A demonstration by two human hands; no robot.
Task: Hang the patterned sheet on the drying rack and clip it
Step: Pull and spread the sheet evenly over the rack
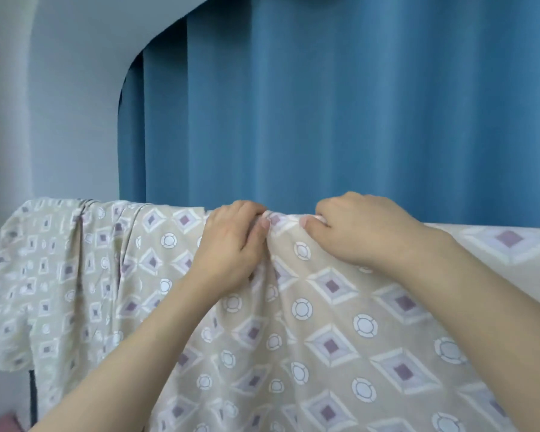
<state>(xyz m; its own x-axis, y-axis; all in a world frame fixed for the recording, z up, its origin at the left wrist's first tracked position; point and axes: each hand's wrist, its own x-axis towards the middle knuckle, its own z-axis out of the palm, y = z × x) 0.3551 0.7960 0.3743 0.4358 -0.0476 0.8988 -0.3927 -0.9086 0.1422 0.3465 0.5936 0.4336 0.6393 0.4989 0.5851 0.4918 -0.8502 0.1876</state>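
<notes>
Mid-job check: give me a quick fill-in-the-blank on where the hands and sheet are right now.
1. Both hands grip the patterned sheet along its ____ edge.
2. The left hand and right hand sit close together, with the curtain behind them coloured ____.
3. The number of clips visible on the sheet is ____.

Missing words: top; blue; zero

**Behind the laundry: curtain and wall**

You face a blue curtain (340, 104) hanging in vertical pleats across most of the view. To your left is a pale grey wall (44, 104). A pink object (0, 424), too cropped to identify, sits bottom left.
</notes>
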